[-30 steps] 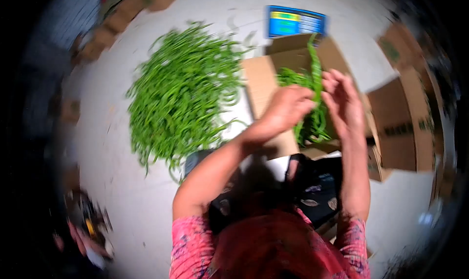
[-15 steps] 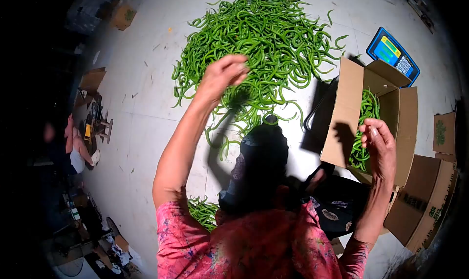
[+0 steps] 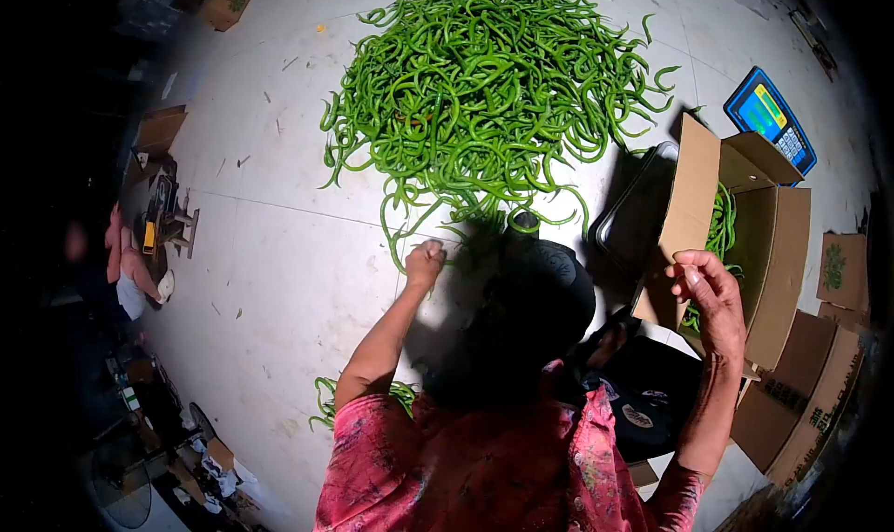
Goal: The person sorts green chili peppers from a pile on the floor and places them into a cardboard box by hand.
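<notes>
A big heap of long green peppers [image 3: 484, 85] lies on the pale floor. My left hand [image 3: 426, 262] is at the heap's near edge, its fingers curled closed beside a few stray peppers; what they hold, if anything, is too small to make out. On the right, my right hand [image 3: 710, 294] hovers by the near flap of an open cardboard box [image 3: 782, 262], fingers bent and partly apart, with nothing visible in them. Green peppers [image 3: 723, 225] lie inside that box.
A blue scale display [image 3: 771, 117] stands behind the box. More cardboard boxes [image 3: 805, 392] are at the right edge. A smaller pepper pile [image 3: 324, 403] lies near my left sleeve. Another person [image 3: 130, 280] is at the far left.
My left hand has come down from over the heap to its near edge, and its fingers have closed. My right hand has moved from inside the box to the near flap. The view has shifted.
</notes>
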Demonstrator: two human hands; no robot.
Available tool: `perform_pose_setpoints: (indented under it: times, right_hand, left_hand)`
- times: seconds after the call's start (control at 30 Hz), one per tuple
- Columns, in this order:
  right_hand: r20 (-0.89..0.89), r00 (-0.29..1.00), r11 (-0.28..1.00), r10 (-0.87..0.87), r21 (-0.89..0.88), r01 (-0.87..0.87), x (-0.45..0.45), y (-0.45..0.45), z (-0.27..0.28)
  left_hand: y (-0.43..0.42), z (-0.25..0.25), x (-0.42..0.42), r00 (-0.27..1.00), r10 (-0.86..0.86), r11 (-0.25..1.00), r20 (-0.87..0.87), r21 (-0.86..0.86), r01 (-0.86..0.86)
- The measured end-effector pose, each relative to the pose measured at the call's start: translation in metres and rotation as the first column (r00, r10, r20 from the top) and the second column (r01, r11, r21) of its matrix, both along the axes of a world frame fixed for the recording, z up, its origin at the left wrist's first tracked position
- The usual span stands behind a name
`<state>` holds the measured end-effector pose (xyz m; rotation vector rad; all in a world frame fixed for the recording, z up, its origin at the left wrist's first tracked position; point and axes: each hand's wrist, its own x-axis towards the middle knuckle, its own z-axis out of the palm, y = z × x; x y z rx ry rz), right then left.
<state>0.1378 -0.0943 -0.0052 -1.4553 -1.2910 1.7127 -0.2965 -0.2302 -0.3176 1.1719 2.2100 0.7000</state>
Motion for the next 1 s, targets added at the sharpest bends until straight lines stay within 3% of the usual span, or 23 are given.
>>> perform_pose_setpoints:
  times: [0.1, 0.3, 0.5, 0.6, 0.63, 0.73, 0.77, 0.87, 0.93, 1.0]
  right_hand:
    - [-0.009, 1.0, 1.0, 0.003, -0.013, -0.003, -0.006, 0.003, -0.003]
    - [-0.011, 1.0, 0.998, -0.019, -0.062, 0.018, -0.013, 0.012, -0.01]
    - [0.003, 1.0, 0.994, -0.027, -0.107, 0.027, -0.016, 0.017, -0.011]
    - [0.012, 0.999, 0.991, -0.043, -0.13, 0.045, -0.017, 0.017, -0.012]
    - [0.012, 0.999, 0.99, -0.046, -0.136, 0.047, -0.018, 0.017, -0.011]
    - [0.01, 0.999, 0.99, -0.03, -0.137, 0.031, -0.019, 0.018, -0.013]
    - [0.022, 0.999, 0.99, -0.024, -0.138, 0.026, -0.02, 0.018, -0.013]
    - [0.033, 0.999, 0.991, -0.016, -0.133, 0.02, -0.021, 0.02, -0.009]
    - [0.022, 1.0, 0.992, -0.018, -0.121, 0.021, -0.019, 0.019, -0.007]
    - [0.01, 1.0, 0.993, -0.01, -0.117, 0.011, -0.019, 0.018, -0.007]
  left_hand:
    - [0.034, 0.01, 0.004, 0.979, -0.131, 0.987, -0.155, 0.073, 0.144]
    - [0.116, 0.039, -0.002, 0.958, -0.098, 0.927, -0.268, 0.325, 0.186]
    - [0.183, 0.006, -0.022, 0.91, -0.076, 0.964, -0.409, 0.202, 0.172]
    - [0.196, -0.021, -0.022, 0.919, -0.137, 0.991, -0.369, -0.04, 0.131]
    - [0.195, -0.027, -0.02, 0.91, -0.136, 0.991, -0.39, -0.048, 0.128]
    - [0.2, -0.037, -0.015, 0.907, -0.164, 0.94, -0.389, -0.339, 0.024]
    - [0.196, -0.037, -0.015, 0.916, -0.177, 0.945, -0.359, -0.322, 0.057]
    - [0.182, -0.059, -0.021, 0.948, -0.038, 0.999, -0.317, -0.037, 0.027]
    - [0.175, -0.016, -0.011, 0.979, 0.196, 0.973, -0.058, 0.136, -0.187]
    - [0.161, -0.015, -0.022, 0.939, 0.213, 0.921, 0.269, 0.265, -0.285]
